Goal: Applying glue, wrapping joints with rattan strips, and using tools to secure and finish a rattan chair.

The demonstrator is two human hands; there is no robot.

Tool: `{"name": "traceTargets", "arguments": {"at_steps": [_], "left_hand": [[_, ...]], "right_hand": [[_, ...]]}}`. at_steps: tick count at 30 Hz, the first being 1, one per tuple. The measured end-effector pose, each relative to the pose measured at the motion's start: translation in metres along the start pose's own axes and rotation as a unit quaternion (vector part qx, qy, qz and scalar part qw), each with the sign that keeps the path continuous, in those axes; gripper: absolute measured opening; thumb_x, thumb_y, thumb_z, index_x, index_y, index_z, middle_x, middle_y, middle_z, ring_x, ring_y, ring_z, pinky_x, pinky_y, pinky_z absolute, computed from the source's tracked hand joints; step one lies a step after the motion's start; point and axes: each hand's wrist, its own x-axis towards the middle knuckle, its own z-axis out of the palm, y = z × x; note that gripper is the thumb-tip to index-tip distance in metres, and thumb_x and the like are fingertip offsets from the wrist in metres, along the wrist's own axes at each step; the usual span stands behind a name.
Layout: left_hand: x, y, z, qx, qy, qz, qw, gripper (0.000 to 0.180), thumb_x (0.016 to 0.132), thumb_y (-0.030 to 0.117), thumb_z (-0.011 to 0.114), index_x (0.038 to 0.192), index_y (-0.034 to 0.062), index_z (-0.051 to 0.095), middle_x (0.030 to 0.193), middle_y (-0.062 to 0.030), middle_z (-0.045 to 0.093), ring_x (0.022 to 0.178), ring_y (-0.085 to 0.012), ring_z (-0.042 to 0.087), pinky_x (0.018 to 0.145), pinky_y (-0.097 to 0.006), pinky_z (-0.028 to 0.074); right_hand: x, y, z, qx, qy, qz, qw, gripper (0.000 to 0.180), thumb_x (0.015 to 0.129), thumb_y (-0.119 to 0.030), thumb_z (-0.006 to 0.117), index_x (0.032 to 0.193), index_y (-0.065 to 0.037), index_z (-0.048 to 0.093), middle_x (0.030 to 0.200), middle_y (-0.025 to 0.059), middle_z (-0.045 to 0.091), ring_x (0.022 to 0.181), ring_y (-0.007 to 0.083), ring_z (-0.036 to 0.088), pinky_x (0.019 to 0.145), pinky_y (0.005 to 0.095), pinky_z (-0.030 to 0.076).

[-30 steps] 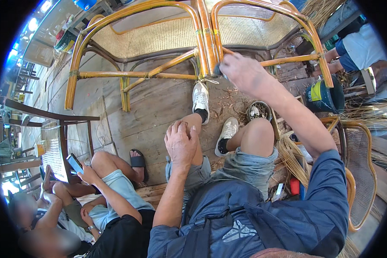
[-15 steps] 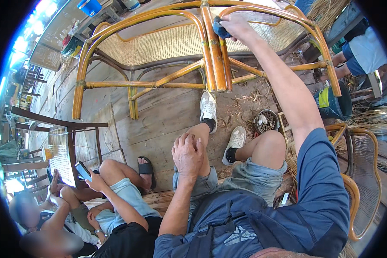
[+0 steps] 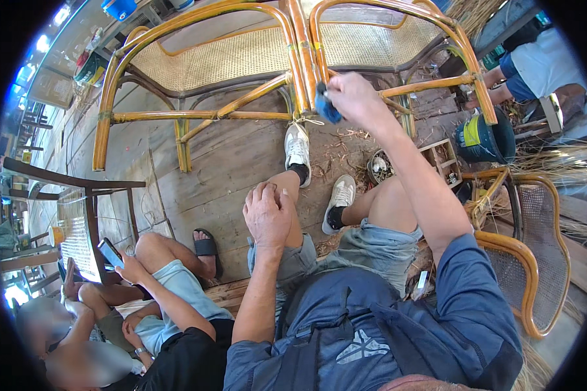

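Observation:
A rattan seat [image 3: 301, 62] with glossy amber poles and a woven cane panel [image 3: 222, 65] stands across the far side. My right hand [image 3: 360, 103] is closed around a dark blue cloth [image 3: 327, 104], just right of the lower part of the paired middle poles. The hand is slightly blurred, and I cannot tell whether the cloth touches the pole. A thin pale strand [image 3: 308, 121] sticks out near the foot of those poles. Resting on my left knee, my left hand [image 3: 267, 215] holds nothing, its fingers laid flat and a little apart.
A bowl of scraps [image 3: 379, 166] and a divided wooden box [image 3: 442, 159] sit beyond my right knee, near a dark bucket [image 3: 486, 138]. Small rattan chair [image 3: 535, 260] at right. To my left, a person holds a phone [image 3: 111, 253] beside a dark-framed chair [image 3: 78, 225].
My right hand has come down toward me with the cloth, from high on the middle poles to near their lower end. My left hand stays on the knee. The whole view has shifted slightly.

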Motion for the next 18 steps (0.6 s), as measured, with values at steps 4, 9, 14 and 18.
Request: {"name": "traceTargets", "arguments": {"at_steps": [4,9,14,18], "left_hand": [[-0.002,-0.005,-0.001,-0.008,0.002,-0.007,1.000,0.023,0.079,0.023,0.055,0.095,0.0063,0.060,0.107,-0.0087,0.058,0.102,-0.0283,0.052,0.086,-0.040,0.040],[0.001,0.002,-0.002,-0.008,-0.006,0.006,1.000,0.023,0.078,0.021,0.056,0.094,0.0054,0.060,0.105,-0.0108,0.058,0.099,-0.0302,0.052,0.085,-0.041,0.040],[0.000,0.003,-0.002,0.013,-0.023,0.005,1.000,0.022,0.078,0.019,0.055,0.094,0.0049,0.059,0.103,-0.0127,0.058,0.096,-0.0319,0.052,0.083,-0.041,0.040],[0.001,0.002,0.005,0.020,-0.024,0.032,0.999,0.023,0.081,0.019,0.054,0.094,0.0014,0.060,0.102,-0.0145,0.059,0.096,-0.0326,0.053,0.085,-0.040,0.041]], "right_hand": [[-0.044,0.020,-0.010,0.166,-0.105,0.050,0.979,0.016,0.081,-0.011,0.052,0.077,0.000,0.064,0.064,0.0095,0.061,0.053,0.0196,0.057,0.050,0.0330,0.046],[-0.039,0.094,0.026,0.707,0.210,0.169,0.653,0.023,0.087,-0.012,0.054,0.110,-0.007,0.052,0.084,0.0084,0.060,0.063,0.0200,0.059,0.045,0.0259,0.045],[0.007,0.100,0.065,0.800,0.234,0.081,0.546,0.027,0.085,-0.003,0.052,0.111,-0.003,0.047,0.101,0.0102,0.055,0.083,0.0219,0.059,0.061,0.0340,0.054],[0.051,0.088,0.069,0.792,0.313,0.105,0.514,0.023,0.085,0.000,0.050,0.108,-0.001,0.048,0.097,0.0114,0.056,0.084,0.0198,0.058,0.067,0.0325,0.055]]}}
